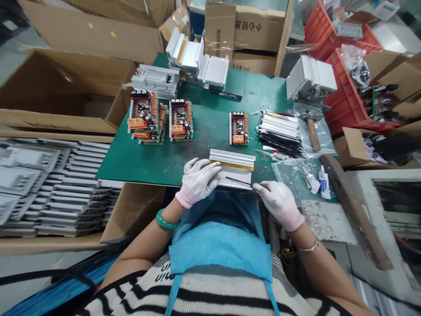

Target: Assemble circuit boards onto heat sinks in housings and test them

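Observation:
A silver aluminium heat-sink profile point(235, 175) lies at the table's front edge, with a yellow-brown strip point(230, 164) along its length. My left hand point(200, 177), in a white glove, grips the profile's left end; its thumb is mostly hidden. A thin black strip point(237, 180) lies slantwise in the profile's near channel. Its right end reaches the pinched fingertips of my right hand point(274, 199), gloved too, just off the profile's right end. Beyond the profile stands a circuit board point(239, 128) with orange and black parts.
Stacked circuit boards point(180, 120) stand at left on the green table point(144, 166). To the right are a pile of strips point(279, 131), a hammer point(312, 131), glue tubes point(324, 182) and a long wooden handle point(355, 210). A carton of aluminium parts point(69, 193) sits at far left.

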### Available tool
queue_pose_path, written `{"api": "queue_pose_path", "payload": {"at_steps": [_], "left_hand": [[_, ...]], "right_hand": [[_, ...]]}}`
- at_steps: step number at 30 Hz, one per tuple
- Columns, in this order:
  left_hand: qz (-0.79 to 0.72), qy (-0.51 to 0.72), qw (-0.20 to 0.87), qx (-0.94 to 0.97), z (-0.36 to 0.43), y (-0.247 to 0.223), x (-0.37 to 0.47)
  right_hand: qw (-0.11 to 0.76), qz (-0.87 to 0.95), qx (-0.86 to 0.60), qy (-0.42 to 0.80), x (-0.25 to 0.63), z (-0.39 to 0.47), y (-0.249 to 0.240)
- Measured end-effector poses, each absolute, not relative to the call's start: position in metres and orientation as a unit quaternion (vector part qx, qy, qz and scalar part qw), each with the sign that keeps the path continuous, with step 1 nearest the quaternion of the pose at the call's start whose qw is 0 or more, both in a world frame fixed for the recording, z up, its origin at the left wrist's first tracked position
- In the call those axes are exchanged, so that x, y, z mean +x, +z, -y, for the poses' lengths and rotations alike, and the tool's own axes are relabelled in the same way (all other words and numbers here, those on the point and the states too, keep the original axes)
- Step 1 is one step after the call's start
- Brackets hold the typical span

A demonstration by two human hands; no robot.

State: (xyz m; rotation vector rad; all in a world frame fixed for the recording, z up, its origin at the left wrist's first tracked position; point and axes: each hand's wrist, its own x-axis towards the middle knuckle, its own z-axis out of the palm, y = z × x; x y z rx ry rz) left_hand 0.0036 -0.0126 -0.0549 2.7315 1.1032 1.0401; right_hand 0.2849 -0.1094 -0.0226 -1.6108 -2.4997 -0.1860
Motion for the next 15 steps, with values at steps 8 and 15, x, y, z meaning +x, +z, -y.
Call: {"api": "queue_pose_path", "payload": {"at_steps": [8, 15], "left_hand": [[-0.375, 0.322, 0.013, 0.869, 0.014, -0.054, 0.003], [-0.395, 0.335, 0.005, 0.856, 0.014, -0.059, 0.006]], "right_hand": [[0.095, 0.81, -0.578, -0.024, 0.299, 0.113, -0.022], [0.061, 0.797, -0.6, 0.006, 0.315, 0.121, -0.021]]}}
